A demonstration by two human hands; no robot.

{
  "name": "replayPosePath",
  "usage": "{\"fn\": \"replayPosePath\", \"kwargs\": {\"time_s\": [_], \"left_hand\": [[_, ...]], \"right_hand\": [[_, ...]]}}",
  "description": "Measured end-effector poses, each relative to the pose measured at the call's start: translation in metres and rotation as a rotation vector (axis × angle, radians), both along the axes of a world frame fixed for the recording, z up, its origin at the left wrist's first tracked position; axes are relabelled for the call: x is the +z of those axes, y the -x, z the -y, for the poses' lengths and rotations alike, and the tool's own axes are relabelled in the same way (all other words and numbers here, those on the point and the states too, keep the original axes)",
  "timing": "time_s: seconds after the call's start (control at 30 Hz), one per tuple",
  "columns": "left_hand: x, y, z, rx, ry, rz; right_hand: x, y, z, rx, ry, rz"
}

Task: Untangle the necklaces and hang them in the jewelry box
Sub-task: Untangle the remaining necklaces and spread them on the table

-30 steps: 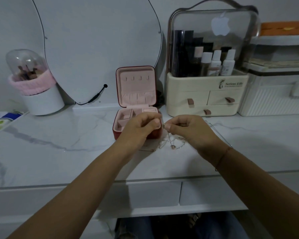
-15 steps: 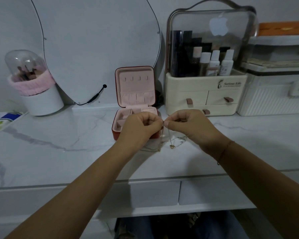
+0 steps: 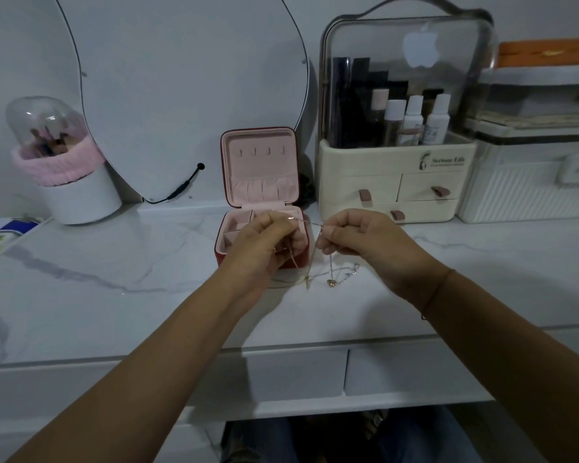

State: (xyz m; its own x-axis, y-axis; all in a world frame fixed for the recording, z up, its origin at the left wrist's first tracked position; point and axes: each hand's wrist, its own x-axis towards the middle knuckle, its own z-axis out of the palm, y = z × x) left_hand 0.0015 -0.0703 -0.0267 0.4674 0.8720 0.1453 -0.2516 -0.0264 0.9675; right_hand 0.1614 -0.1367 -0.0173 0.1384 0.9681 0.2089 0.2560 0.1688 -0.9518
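- Left hand (image 3: 264, 243) and right hand (image 3: 358, 237) close together, fingers curled, each pinching one thin chain stretched taut between them.
- Necklaces (image 3: 331, 275) hanging below that grip, pendants resting on the marble table (image 3: 114, 295) just before the open jewelry box (image 3: 258, 168); separate strands hard to make out.
- Box's front trays partly hidden behind the left hand.
- Open marble on both sides; cosmetics organizer (image 3: 395, 182) close behind the right hand.
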Motion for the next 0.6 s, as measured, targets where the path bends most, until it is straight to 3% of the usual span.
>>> {"fn": "replayPosePath", "kwargs": {"time_s": [0.17,0.3,0.6], "left_hand": [[0.0004,0.0053,-0.0023,-0.001,0.025,-0.071],[-0.0006,0.0066,0.0015,-0.004,-0.08,-0.23],[0.008,0.0089,0.0023,0.032,-0.2,-0.381]], "right_hand": [[-0.001,-0.0007,-0.0024,0.03,0.045,-0.155],[-0.0014,0.0007,-0.0046,0.021,0.051,-0.161],[-0.003,-0.0056,-0.0081,0.023,0.058,-0.104]]}}
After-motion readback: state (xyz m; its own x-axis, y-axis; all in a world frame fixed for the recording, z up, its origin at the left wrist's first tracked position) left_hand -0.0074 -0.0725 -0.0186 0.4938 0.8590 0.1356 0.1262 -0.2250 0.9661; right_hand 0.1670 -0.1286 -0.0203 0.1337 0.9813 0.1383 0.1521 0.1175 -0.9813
